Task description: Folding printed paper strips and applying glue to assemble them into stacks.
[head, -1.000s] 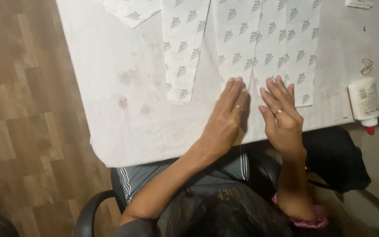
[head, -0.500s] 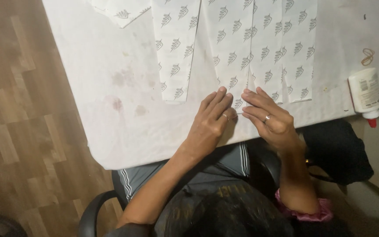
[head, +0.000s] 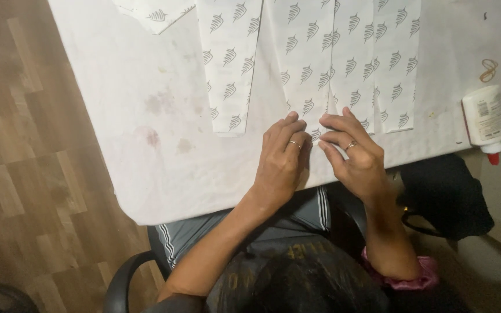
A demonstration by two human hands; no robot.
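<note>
patterned paper strip lies flat on the white counter; left hand presses its near edge down while right hand pinches the corner, seemingly to fold it.

Bits and pieces around the white work table

A white glue bottle with a red tip lies well off to the right of the fingers at the table's edge, and a rubber band rests just beyond it. Left of the fingers the white tabletop shows faint reddish stains. Nearer than the fingers, to the right, a black bag sits below the table edge. Wooden flooring runs far to the left.
</note>
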